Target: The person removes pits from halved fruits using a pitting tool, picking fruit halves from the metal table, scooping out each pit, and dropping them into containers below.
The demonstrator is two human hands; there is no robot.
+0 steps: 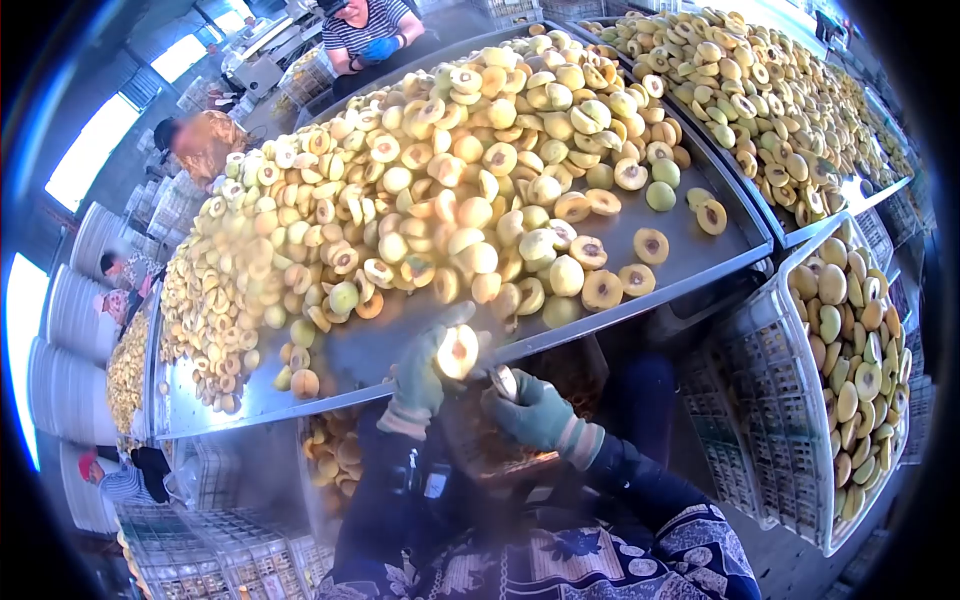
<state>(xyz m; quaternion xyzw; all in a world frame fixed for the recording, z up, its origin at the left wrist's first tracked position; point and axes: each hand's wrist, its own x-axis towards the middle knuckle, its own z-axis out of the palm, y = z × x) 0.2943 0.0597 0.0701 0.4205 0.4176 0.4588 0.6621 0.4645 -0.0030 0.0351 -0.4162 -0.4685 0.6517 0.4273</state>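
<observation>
My left hand (416, 378), in a grey-green knit glove, holds a halved yellow peach (458, 352) with its cut face turned up, over the front edge of the metal table. Just right of it, my right hand (538, 414), in a matching glove, is closed around a small metal tool (504, 382) with a short, rounded bright end. The tool is apart from the peach half; its handle is hidden in my fingers. Beyond both hands, a large heap of peach halves (400, 180) covers much of the metal table (680, 235).
At right stands a white plastic crate (790, 400) full of peach halves. Another crate (500, 455) sits below my hands, partly hidden. A second heaped table (760, 110) lies at upper right. Several people work around the tables, one in a striped shirt (365, 35). Stacked crates (230, 550) stand lower left.
</observation>
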